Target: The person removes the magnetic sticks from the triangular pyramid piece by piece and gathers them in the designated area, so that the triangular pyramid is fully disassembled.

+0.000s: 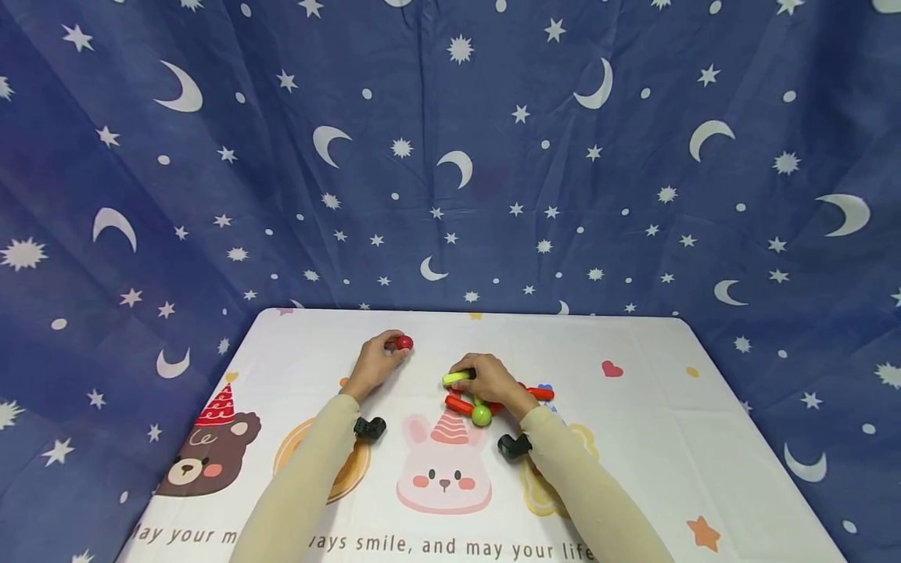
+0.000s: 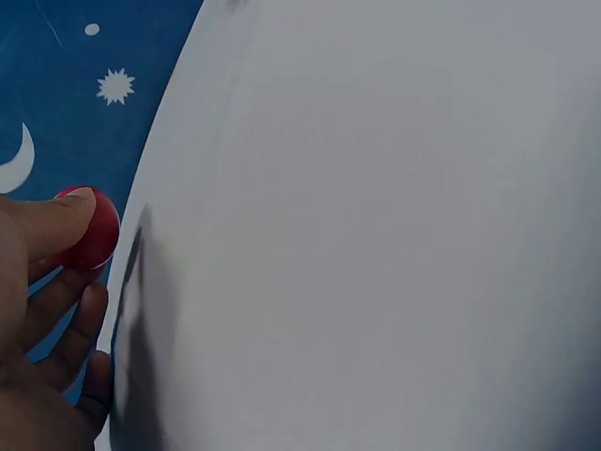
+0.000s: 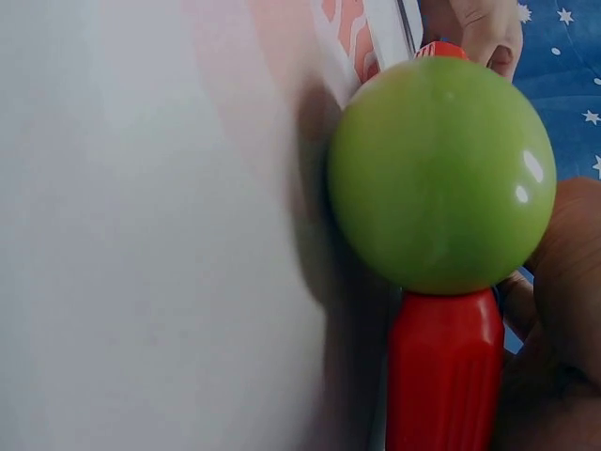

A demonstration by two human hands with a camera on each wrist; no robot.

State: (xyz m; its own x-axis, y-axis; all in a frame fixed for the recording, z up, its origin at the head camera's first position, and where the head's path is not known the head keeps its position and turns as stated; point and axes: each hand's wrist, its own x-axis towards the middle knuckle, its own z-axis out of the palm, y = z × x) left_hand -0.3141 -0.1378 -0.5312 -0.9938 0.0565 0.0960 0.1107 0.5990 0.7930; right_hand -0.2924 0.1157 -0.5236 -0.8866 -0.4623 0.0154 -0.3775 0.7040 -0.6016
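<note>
Left hand (image 1: pixel 376 361) out toward the far edge of the table (image 1: pixel 647 407), pinching a small red ball (image 1: pixel 404 342) between thumb and fingertips. In the left wrist view the thumb lies over the ball's top, the other fingers curled under, and the ball seems to be carried just above the white printed cloth.

Right hand (image 1: pixel 493 381) sits over a cluster of toy pieces near the table's middle. Its fingers curl round a yellow-green stick (image 1: pixel 455 378) that pokes out to the left. Below the hand a green ball (image 1: pixel 482 415) touches the end of a red stick (image 1: pixel 459 405); another red stick (image 1: pixel 540 393) pokes out on the right side. The right wrist view shows the green ball seated tight on a red stick end. How the pieces join under the palm is hidden; probably linked, but not sure.

Risks as I judge them:
- Red ball is smooth and round and held at the fingertips only. A slack pinch would drop it, and it could roll across the cloth and off the edge.
- The cluster looks loosely joined. Lifting or twisting the yellow-green stick may pull the red sticks along or knock the green ball free.
- The right palm covers the joints, so a piece could be brought to the wrong end.
</note>
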